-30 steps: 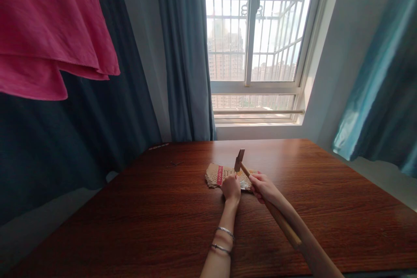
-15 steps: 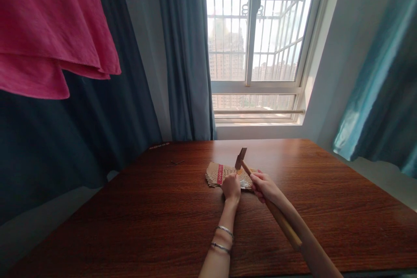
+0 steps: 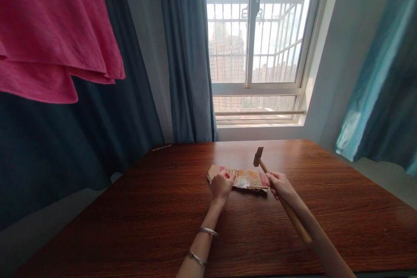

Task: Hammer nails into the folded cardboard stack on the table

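A stack of corrugated cardboard [image 3: 249, 179] with printed dots, pink bands and a shiny patch of clear tape lies flat on the brown table. My left hand [image 3: 222, 187] rests on the left part of it, fingers curled in; whatever they may pinch is too small or hidden to name. In my right hand [image 3: 282, 187] is a hammer [image 3: 260, 160], gripped partway along its wooden handle. The hammer head is raised above the right part of the cardboard, apart from it. The handle's end reaches back along my right forearm.
Several thin dark pieces, perhaps nails [image 3: 177, 165], lie on the wooden table [image 3: 130, 217] left of the cardboard. A chain-like strip [image 3: 162, 147] sits at the far left corner. Beyond stand a barred window and blue curtains [image 3: 187, 52]; a pink cloth [image 3: 58, 34] hangs upper left.
My left hand has shifted left along the cardboard. My right hand has moved right with the hammer, so the hammer head is farther from my left hand and more cardboard shows.
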### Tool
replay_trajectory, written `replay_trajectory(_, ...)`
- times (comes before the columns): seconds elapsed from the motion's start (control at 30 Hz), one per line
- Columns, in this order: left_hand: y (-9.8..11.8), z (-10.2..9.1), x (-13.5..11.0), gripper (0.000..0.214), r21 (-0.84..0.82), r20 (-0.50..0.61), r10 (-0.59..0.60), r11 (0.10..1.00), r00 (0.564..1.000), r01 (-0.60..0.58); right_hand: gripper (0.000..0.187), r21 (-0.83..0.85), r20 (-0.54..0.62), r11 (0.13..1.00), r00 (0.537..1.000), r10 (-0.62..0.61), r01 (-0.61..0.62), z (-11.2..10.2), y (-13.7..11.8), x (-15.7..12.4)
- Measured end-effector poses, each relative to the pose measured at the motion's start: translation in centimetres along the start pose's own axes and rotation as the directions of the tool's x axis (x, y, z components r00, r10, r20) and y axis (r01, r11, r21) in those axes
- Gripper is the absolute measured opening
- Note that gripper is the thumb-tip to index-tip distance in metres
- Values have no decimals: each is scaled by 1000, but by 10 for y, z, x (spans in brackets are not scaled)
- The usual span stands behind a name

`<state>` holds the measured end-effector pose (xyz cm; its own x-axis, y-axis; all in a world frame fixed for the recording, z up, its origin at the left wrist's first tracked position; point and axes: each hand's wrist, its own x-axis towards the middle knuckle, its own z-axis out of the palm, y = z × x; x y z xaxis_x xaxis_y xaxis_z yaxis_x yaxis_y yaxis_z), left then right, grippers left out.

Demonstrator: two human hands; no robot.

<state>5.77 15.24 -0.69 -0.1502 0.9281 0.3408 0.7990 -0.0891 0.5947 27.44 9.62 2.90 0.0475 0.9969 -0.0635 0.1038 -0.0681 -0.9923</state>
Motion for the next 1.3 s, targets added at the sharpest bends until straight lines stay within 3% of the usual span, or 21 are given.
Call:
replay_trajectory(0.13,-44,-19,35,27,-164,-58,14,986,998,-23,26,-78,-99,997,995,-24,17,-21,17,-5)
replay_trajectory(0.23,-75,-22,53,38,-294,71,132,950,989,-106,26,-60,-107,998,994,-15,9,-30,26,-8)
replay_trajectory(0.3,-86,-20,56,43,-303,153,285,925,946,-229,27,-37,-103,999,995,-14,10,-32,28,-10)
replay_trajectory(0.4,-90,-19,52,41,-217,243,447,890,861,-401,26,-26,-93,1000,996,-14,12,-30,29,-13)
replay_trajectory(0.53,-83,-24,45,33,-101,344,531,841,774,-532,26,-36,-71,999,997,-5,2,-27,27,-16)
replay_trajectory(0.8,-78,-44,28,42,110,375,636,692,674,-714,28,-52,-72,998,997,-30,27,-28,31,-15)
replay_trajectory(1.1,-75,-49,15,47,200,313,661,656,682,-728,28,-25,-91,1000,996,-13,11,-33,42,-9)
replay_trajectory(1.3,-85,-61,27,30,154,187,633,737,751,-659,33,-10,-125,1000,992,19,-21,-41,52,-8)
